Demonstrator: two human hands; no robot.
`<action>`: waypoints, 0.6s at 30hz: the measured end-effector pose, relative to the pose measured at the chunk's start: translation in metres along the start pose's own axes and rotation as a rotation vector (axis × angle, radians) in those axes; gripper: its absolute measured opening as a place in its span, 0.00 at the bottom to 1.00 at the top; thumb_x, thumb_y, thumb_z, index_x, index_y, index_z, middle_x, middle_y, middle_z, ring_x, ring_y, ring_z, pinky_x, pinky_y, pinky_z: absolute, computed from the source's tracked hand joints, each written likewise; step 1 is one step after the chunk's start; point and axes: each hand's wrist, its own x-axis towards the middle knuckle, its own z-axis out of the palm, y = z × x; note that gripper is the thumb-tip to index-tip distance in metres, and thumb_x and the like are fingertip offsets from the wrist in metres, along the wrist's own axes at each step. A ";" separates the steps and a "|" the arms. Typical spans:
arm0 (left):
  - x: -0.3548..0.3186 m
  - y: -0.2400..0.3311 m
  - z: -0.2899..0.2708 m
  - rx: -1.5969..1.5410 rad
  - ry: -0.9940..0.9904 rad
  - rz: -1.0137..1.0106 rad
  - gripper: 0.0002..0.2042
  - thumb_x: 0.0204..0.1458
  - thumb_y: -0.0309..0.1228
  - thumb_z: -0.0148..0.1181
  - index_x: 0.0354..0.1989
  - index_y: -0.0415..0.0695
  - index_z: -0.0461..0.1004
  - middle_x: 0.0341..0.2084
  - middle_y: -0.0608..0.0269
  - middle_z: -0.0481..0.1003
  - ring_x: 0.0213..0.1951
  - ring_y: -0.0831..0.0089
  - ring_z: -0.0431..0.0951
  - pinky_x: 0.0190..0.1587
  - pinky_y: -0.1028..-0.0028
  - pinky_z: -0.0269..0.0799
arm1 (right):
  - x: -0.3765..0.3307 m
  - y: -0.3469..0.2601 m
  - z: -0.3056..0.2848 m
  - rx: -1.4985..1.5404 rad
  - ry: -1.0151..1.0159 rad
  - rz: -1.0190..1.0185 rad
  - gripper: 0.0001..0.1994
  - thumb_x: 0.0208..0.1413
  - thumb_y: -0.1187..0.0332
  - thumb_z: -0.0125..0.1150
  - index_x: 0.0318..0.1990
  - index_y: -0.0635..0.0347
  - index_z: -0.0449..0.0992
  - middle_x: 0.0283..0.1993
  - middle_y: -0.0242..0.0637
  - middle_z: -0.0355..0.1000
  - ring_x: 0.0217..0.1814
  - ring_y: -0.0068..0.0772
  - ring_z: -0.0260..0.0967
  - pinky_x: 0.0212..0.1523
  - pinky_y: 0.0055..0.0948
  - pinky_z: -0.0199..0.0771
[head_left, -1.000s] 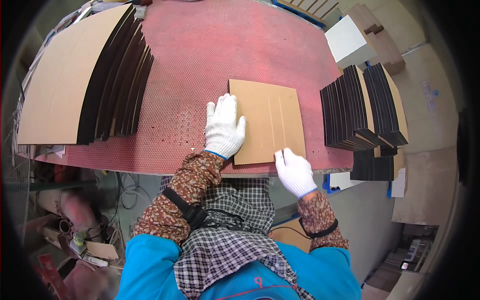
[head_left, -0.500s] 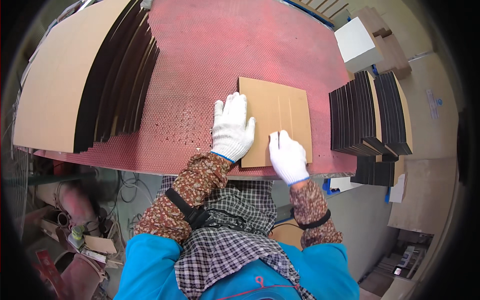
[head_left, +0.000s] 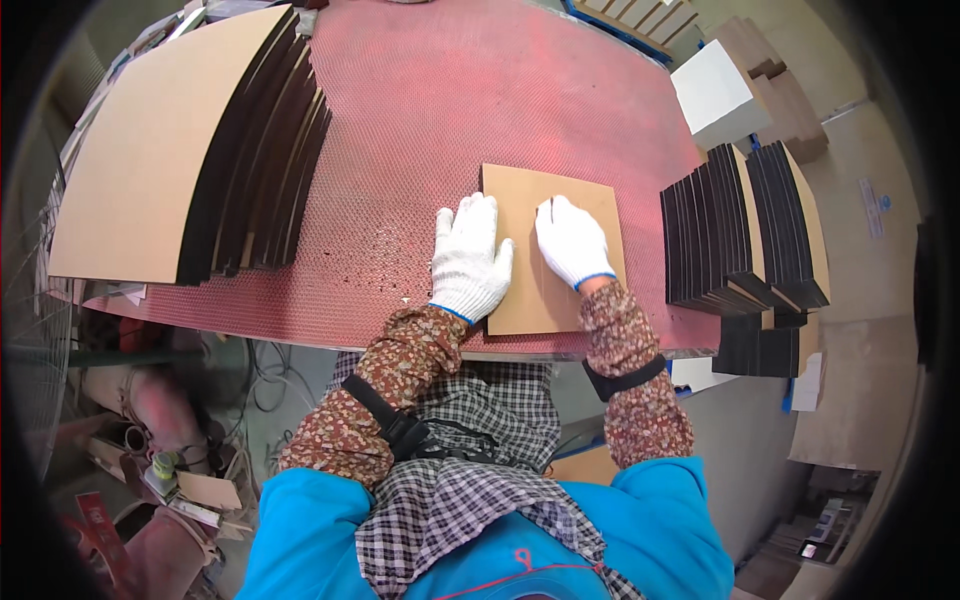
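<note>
The brown card sheet (head_left: 553, 250) lies flat on the red desk (head_left: 420, 120), near its front edge. The left hand (head_left: 470, 262) rests open on the sheet's left edge. The right hand (head_left: 573, 240) lies open on top. Dark stacks (head_left: 740, 230) stand just to the right.

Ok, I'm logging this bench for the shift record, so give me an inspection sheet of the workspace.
Surface: red perforated table, a few dark specks near its front edge.
Job's things: brown board lying flat near the front edge.
Clutter: large fanned board stack at left; small dark-edged stacks at right; white box beyond them.
Grippers: left hand and right hand, both in white gloves, flat on the board.
Cables: loose wires under the table.
Surroundings: cardboard scraps and red containers on the floor at left.
</note>
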 end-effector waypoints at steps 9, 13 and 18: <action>0.007 0.000 -0.003 0.005 0.063 0.016 0.29 0.54 0.35 0.62 0.62 0.33 0.66 0.59 0.41 0.70 0.64 0.47 0.68 0.70 0.48 0.53 | -0.106 -0.055 -0.084 0.005 -0.345 0.160 0.09 0.65 0.64 0.50 0.38 0.58 0.74 0.31 0.40 0.72 0.30 0.42 0.77 0.30 0.43 0.78; -0.004 0.012 -0.007 0.066 0.186 0.086 0.26 0.52 0.34 0.65 0.58 0.34 0.69 0.48 0.45 0.75 0.51 0.49 0.74 0.60 0.51 0.64 | -0.145 -0.029 -0.078 -0.066 -0.014 0.156 0.11 0.65 0.61 0.53 0.35 0.58 0.74 0.34 0.42 0.72 0.38 0.45 0.74 0.35 0.40 0.77; -0.039 0.036 -0.023 0.339 -0.163 -0.022 0.27 0.56 0.41 0.61 0.61 0.40 0.67 0.39 0.51 0.75 0.43 0.55 0.75 0.45 0.55 0.71 | -0.160 0.018 -0.050 0.080 0.124 0.534 0.13 0.65 0.59 0.55 0.36 0.60 0.77 0.43 0.47 0.74 0.45 0.54 0.71 0.49 0.50 0.72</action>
